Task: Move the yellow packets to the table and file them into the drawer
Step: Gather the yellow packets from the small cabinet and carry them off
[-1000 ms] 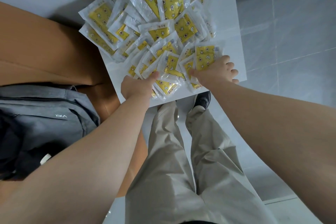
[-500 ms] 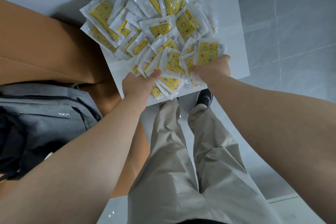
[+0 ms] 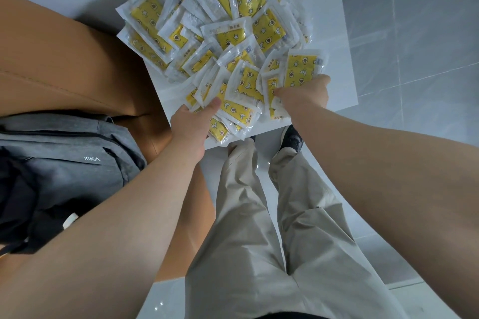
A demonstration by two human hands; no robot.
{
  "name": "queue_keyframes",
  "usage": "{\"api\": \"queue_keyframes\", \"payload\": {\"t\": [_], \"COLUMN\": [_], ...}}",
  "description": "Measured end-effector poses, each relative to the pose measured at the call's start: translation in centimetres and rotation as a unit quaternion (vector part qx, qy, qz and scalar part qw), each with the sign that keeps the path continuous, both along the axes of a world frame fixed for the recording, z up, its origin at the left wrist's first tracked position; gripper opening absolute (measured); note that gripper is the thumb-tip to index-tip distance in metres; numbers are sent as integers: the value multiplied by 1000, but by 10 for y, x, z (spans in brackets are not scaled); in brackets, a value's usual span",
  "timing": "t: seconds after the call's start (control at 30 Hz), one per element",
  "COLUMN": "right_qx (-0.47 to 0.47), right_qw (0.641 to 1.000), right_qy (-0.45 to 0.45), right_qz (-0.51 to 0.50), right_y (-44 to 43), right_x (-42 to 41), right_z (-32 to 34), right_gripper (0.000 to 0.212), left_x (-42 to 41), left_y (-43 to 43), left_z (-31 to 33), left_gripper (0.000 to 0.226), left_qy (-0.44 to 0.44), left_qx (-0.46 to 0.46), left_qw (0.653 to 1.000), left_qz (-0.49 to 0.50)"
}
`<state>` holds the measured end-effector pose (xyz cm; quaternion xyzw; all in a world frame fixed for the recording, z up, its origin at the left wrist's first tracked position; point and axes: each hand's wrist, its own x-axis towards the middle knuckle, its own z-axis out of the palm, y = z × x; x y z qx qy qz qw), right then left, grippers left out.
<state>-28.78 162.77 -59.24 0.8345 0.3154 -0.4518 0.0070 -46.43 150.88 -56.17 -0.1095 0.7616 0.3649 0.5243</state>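
the yellow packets [image 3: 234, 36] lie in a loose heap on the white top [image 3: 329, 21], overhanging its left edge and reaching right up to its near edge. my left hand [image 3: 190, 128] is at the near edge of the white top. its thumb presses over a few packets and its fingers are hidden beneath them, so i read it as a pinch on that bunch. my right hand [image 3: 307, 93] is further right along the same edge, curled round a small fan of packets. i judge them light, floppy and slick, since they are clear film sleeves that slide over each other. i would hold them by the sealed borders and squeeze a thin stack flat, because a fat bunch may shed its middle ones.
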Motion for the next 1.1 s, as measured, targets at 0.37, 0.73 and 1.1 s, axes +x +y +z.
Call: {"api": "queue_keyframes", "payload": {"t": [0.37, 0.73, 1.1], "right_qx": [13, 7, -63], "right_qw": [992, 992, 987], "right_qy": [-48, -2, 138], "right_qz": [118, 128, -61], "right_y": [-10, 5, -4], "right_x": [-9, -1, 19], "right_z": [-1, 14, 18], "right_gripper": [74, 68, 56], "left_x": [5, 7, 2], "left_y": [-1, -2, -5], "left_z": [-6, 6, 7], "left_gripper": [33, 28, 21], "left_qy": [-11, 15, 16], "left_qx": [5, -6, -21], "left_qw": [998, 998, 995], "left_qz": [55, 64, 95]}}
